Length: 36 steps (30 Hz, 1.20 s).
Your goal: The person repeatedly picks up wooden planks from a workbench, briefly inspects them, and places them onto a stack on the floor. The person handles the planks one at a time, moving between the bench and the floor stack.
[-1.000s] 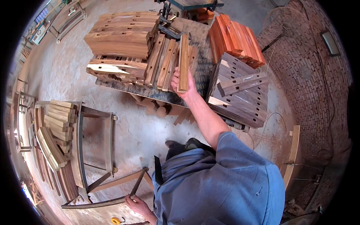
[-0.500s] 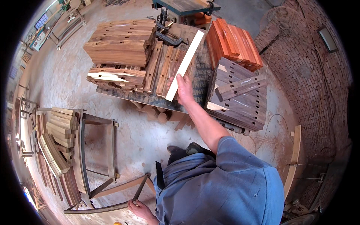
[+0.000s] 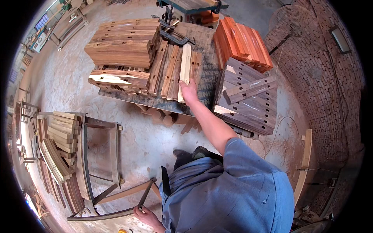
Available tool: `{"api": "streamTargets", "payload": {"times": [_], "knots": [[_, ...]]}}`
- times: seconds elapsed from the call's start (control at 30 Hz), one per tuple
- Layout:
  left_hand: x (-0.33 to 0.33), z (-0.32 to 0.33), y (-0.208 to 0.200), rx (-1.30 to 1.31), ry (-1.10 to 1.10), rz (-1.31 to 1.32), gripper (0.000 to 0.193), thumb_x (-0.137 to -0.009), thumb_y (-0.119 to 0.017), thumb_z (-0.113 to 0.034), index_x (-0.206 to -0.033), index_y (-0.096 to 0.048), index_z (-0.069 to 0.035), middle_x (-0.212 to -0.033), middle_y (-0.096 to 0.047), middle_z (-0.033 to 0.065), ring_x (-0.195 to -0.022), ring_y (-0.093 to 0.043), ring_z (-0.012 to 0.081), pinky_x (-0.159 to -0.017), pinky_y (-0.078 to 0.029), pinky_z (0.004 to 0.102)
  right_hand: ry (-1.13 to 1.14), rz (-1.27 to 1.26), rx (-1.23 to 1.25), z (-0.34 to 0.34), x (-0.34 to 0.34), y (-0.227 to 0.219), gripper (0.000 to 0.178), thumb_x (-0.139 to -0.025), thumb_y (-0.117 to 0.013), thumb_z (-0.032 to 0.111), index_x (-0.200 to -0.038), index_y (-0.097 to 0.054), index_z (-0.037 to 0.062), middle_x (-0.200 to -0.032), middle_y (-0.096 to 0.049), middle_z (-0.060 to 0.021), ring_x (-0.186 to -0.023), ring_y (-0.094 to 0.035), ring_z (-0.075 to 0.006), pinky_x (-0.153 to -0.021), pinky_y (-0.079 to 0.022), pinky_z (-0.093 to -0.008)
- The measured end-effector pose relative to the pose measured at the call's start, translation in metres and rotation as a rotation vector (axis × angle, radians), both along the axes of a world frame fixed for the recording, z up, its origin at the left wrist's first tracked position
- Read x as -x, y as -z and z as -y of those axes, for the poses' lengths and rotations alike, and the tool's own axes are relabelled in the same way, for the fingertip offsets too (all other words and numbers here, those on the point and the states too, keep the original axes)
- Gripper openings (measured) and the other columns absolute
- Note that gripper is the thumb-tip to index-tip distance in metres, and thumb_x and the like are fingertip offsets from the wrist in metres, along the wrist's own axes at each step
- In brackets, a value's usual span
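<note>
Ahead of me, my right hand point(image 3: 189, 92) grips the near end of a pale wooden strip point(image 3: 185, 64). The strip lies lengthwise among brown slotted slats point(image 3: 169, 75) on the worktable point(image 3: 208, 87), with another brown slat point(image 3: 196, 64) along its right side. At the lower left, my left hand point(image 3: 146, 217) has curled fingers beside the end of a dark bar point(image 3: 146, 193). Whether it holds that bar or something small is hidden.
Brown slotted boards point(image 3: 120, 42) are stacked at the table's left, near a black clamp point(image 3: 176, 39). Reddish pieces point(image 3: 243, 44) and dark slotted boards point(image 3: 248, 103) stand to the right. A rack point(image 3: 83, 155) bears pale pieces point(image 3: 58, 159). A fan point(image 3: 289, 23) stands by the brick wall.
My right hand has lowered the pale strip from above the slats and turned it nearly straight, down among them. My left hand has barely moved.
</note>
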State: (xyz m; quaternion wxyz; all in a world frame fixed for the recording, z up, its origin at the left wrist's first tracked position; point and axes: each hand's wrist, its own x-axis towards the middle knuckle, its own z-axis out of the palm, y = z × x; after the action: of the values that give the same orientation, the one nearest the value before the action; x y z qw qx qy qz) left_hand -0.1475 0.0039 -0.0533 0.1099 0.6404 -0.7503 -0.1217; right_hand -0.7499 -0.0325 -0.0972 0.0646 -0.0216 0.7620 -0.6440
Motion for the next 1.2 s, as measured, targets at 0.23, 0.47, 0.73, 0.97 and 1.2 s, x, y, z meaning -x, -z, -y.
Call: {"api": "streamTargets", "payload": {"times": [0.23,0.47,0.73,0.97,1.2], "knots": [[-0.005,-0.006,-0.001,-0.009,0.008,0.042,0.029,-0.093,-0.054,-0.017,-0.112,-0.057,0.004,-0.118,-0.056,0.0216,-0.11,-0.053,0.0395,-0.092,-0.043,0.0477,0.02,0.059,-0.418,0.021,0.027,0.012,0.051,-0.085,-0.065,0.024,-0.118,-0.049,-0.0108,-0.119,-0.057,-0.0294,-0.114,-0.056,-0.039,-0.097,-0.043,-0.0419],[-0.01,-0.013,0.004,0.011,0.011,0.057,0.031,-0.094,-0.054,-0.019,-0.114,-0.057,0.004,-0.117,-0.056,0.0225,-0.111,-0.052,0.0401,-0.094,-0.042,0.0485,-0.083,0.052,-0.564,0.045,0.026,-0.002,0.059,-0.082,-0.07,0.03,-0.118,-0.051,-0.0124,-0.125,-0.053,-0.0314,-0.119,-0.052,-0.0406,-0.103,-0.043,-0.0419],[-0.011,-0.022,0.002,-0.082,-0.081,0.077,0.032,-0.093,-0.056,-0.02,-0.115,-0.057,0.003,-0.119,-0.055,0.0228,-0.113,-0.051,0.0396,-0.094,-0.042,0.0482,-0.178,0.048,-0.759,0.056,0.026,-0.017,0.064,-0.085,-0.068,0.039,-0.124,-0.053,-0.0096,-0.134,-0.045,-0.0317,-0.124,-0.048,-0.0398,-0.107,-0.039,-0.0424],[-0.071,-0.068,0.003,-0.18,-0.342,-0.04,0.04,-0.086,-0.061,-0.013,-0.124,-0.056,0.0,-0.125,-0.054,0.0238,-0.118,-0.05,0.0401,-0.099,-0.043,0.0457,-0.449,-0.494,-0.756,0.047,-0.036,0.012,0.027,-0.094,-0.05,0.02,-0.101,-0.065,-0.0012,-0.102,-0.065,-0.0195,-0.097,-0.061,-0.0351,-0.088,-0.047,-0.0463],[-0.1,-0.085,0.003,-0.071,-0.404,-0.204,0.035,-0.082,-0.064,-0.014,-0.115,-0.058,-0.003,-0.119,-0.057,0.0178,-0.11,-0.056,0.0346,-0.091,-0.049,0.0413,-0.863,0.073,-0.356,-0.065,-0.134,0.019,0.025,-0.098,-0.053,0.03,-0.091,-0.056,0.0063,-0.068,-0.05,-0.0005,-0.055,-0.046,-0.0095,-0.05,-0.038,-0.0251]]}}
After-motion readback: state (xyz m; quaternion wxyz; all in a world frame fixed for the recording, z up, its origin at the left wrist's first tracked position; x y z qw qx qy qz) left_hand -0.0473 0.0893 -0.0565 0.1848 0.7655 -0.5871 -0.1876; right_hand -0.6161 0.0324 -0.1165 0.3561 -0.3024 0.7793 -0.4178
